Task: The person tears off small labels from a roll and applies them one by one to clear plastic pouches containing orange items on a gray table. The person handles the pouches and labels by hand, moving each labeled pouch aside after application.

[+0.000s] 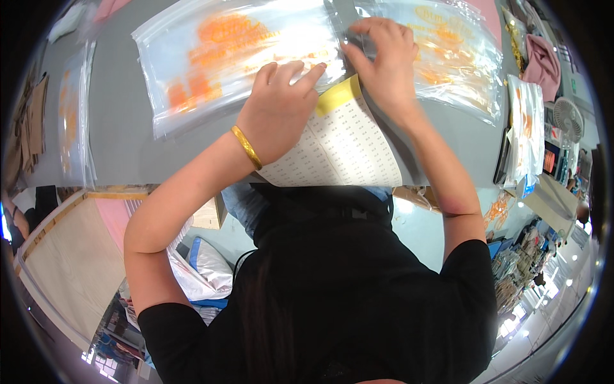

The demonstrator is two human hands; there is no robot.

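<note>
My left hand (pixel 283 105), with a gold bangle at the wrist, rests with spread fingers over the near edge of a stack of clear plastic bags (pixel 172 57) with orange print. It also overlaps a sheet of small printed stickers (pixel 355 139) with a yellow strip (pixel 338 96) along its far edge. My right hand (pixel 386 57) is at the left edge of a second stack of clear printed bags (pixel 455 72), thumb and forefinger apart. Whether a thin bag edge lies under its fingertips cannot be told. The sheet's near edge reaches the table's edge.
On the grey table (pixel 120 163) more clear bags (pixel 74 115) lie at the left, beside brown card pieces (pixel 34 120). Another bag pile (pixel 525 129) stands at the right edge, near pink fabric (pixel 542 65) and a fan (pixel 568 117). A wooden-framed panel (pixel 72 264) stands below left.
</note>
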